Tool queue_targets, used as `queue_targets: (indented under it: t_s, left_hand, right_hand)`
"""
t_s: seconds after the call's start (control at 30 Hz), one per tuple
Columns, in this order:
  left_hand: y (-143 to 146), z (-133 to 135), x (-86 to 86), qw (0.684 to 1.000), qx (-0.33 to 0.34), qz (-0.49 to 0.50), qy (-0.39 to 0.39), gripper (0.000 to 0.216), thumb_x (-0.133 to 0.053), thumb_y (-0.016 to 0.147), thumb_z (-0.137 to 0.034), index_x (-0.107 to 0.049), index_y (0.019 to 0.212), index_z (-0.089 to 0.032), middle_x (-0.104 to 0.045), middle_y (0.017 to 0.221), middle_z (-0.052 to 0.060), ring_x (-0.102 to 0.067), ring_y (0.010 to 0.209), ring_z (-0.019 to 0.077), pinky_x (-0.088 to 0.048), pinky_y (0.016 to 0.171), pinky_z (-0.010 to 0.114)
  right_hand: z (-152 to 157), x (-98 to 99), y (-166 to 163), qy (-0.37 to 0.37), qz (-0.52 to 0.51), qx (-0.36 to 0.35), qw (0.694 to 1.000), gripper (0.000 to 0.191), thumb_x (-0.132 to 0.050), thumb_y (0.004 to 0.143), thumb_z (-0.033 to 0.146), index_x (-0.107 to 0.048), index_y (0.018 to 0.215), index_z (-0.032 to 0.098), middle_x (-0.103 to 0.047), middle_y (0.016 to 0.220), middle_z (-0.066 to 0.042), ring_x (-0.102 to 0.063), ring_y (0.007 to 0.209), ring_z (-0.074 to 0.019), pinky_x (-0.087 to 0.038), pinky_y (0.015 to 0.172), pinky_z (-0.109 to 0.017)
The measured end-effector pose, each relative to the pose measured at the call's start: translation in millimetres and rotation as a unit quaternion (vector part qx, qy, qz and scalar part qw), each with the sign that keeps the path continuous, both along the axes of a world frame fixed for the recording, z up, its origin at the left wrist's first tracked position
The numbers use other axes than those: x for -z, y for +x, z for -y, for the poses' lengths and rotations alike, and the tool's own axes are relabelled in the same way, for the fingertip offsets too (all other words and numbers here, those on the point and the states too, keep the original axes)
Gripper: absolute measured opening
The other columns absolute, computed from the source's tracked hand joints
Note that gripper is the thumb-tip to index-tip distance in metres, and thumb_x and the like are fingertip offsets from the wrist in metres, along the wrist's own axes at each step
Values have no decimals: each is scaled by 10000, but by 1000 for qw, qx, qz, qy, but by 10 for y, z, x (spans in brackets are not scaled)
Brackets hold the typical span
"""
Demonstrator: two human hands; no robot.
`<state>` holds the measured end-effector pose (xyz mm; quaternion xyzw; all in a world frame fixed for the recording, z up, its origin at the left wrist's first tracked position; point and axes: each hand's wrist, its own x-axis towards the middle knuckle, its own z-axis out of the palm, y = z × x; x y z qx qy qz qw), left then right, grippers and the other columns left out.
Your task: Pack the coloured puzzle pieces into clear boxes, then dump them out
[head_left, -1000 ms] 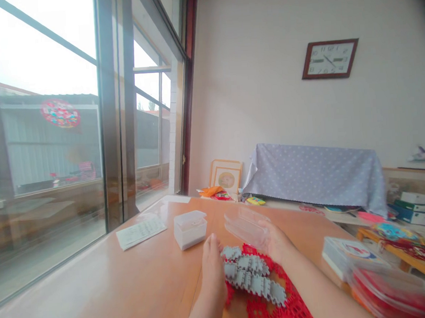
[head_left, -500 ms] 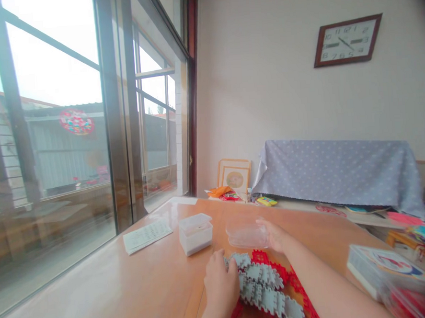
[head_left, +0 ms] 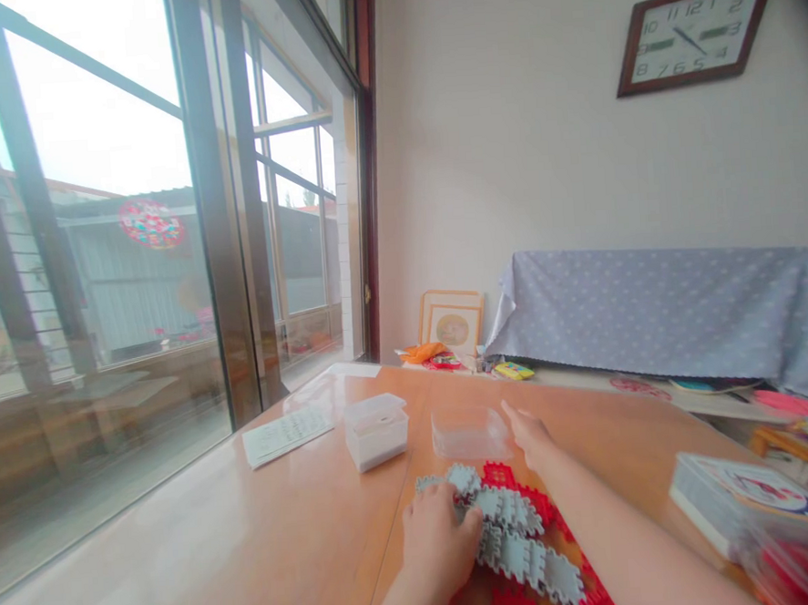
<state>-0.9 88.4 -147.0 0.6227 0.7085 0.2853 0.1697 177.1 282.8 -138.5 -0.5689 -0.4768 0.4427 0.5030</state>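
My left hand rests curled on the near end of a pile of grey toothed plastic tiles, which lie on red tiles of the same kind. My right hand hovers with its fingers stretched out just right of a clear plastic lid that lies flat on the wooden table. It holds nothing.
A white lidded box and a printed paper sheet lie on the table's left part by the window. A flat printed box sits at the right edge. Behind the table stands furniture under a dotted blue cloth.
My right hand has set the clear lid down on the table and let go of it. My left hand slid onto the grey tiles and curled. The view tilted upward.
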Motion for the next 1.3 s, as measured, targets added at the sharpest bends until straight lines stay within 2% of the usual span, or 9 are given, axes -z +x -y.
queue_targets:
  t_s: [0.2,0.37,0.47,0.57,0.7,0.87,1.0,1.13,1.3]
  left_hand:
    - [34,121,-84,996,87,-24,-12,770,-637,664,-766,-631,1267,-287,-612,1344,113,-491,1275,382,-337,1065,506]
    - [49,187,-68,983,175,-50,-4,996,-745,532,-746,-536,1402,-310,-487,1492,123,-366,1381,429,-169,1153,604]
    - [51,162,-40,986,155,-58,-2,859,-799,526,-632,-609,1292,-295,-573,1363,131,-458,1278,426,-291,1079,585]
    - [40,88,13,992,117,-43,22,559,-753,633,-461,-654,1149,-269,-631,1203,115,-551,1132,364,-421,928,462]
    - [35,-22,125,990,118,30,72,396,-667,689,-272,-650,1081,-220,-652,1054,81,-599,976,260,-442,821,328]
    - [67,-90,180,971,123,176,103,355,-616,714,-186,-646,1066,-215,-680,1001,32,-610,910,195,-437,796,271]
    - [62,-136,131,944,72,305,99,209,-640,783,-332,-660,942,-198,-656,769,1,-593,746,169,-433,698,251]
    - [31,-160,74,905,13,415,91,349,-647,783,-532,-655,826,-186,-599,640,-4,-558,630,158,-415,611,245]
    - [-5,-140,15,854,-2,516,63,499,-567,796,-676,-637,836,-184,-610,667,8,-545,579,151,-414,573,254]
  right_hand:
    - [337,48,175,-23,92,-36,995,270,-652,752,456,-666,766,186,-669,660,-38,-637,703,-203,-458,605,-278]
    - [822,35,118,-9,146,-151,978,334,-679,744,475,-740,823,157,-742,828,-43,-655,848,-216,-480,767,-303]
    - [1149,-15,123,17,182,-250,951,464,-616,812,574,-748,969,157,-755,987,-66,-654,959,-247,-483,866,-349]
    - [1401,-18,203,42,201,-280,938,540,-690,774,547,-702,1170,180,-711,1199,-89,-620,1125,-271,-458,982,-383]
    - [1586,114,314,64,230,-237,942,679,-763,680,351,-616,1323,192,-654,1289,-117,-592,1192,-272,-448,1027,-405]
    - [1634,253,378,81,249,-152,953,504,-604,645,187,-697,1140,162,-715,1063,-96,-663,995,-226,-504,940,-377]
    - [1631,146,442,96,203,-90,970,414,-590,666,232,-714,1057,171,-741,978,-90,-692,920,-222,-541,883,-358]
    - [1665,-40,405,120,157,-43,979,396,-634,714,337,-720,1064,175,-757,1052,-122,-704,1011,-257,-541,935,-376]
    - [1794,-152,283,122,189,-22,974,470,-624,790,483,-720,1149,195,-723,1215,-114,-653,1168,-278,-490,1040,-404]
